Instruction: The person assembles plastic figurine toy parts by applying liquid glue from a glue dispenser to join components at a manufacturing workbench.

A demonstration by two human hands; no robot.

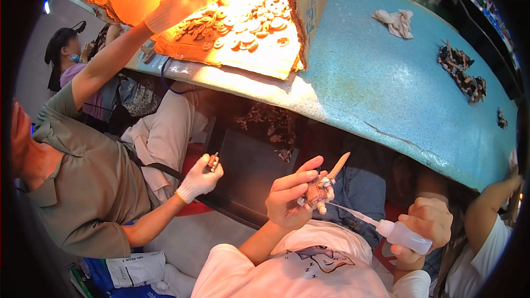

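My left hand (288, 201) pinches a small figurine (317, 190) in front of my chest. The figurine has a brown checked body and pale knobby limbs. A pointed tan blade-like piece (339, 165) sticks up from it. My right hand (429, 222) is wrapped round a small translucent squeeze bottle (409, 237), tilted with its long thin nozzle (353, 213) pointing left. The nozzle's tip meets or nearly meets the lower side of the figurine; I cannot tell whether it touches.
A blue worktop (375, 72) carries a white cloth (395, 24) and dark clusters of small parts (462, 74). Many round discs lie on lit cardboard (243, 69). A gloved co-worker (83, 176) sits left, reaching over the discs. Below the worktop is a dark tray (237, 171). Another person's arm (488, 209) is at right.
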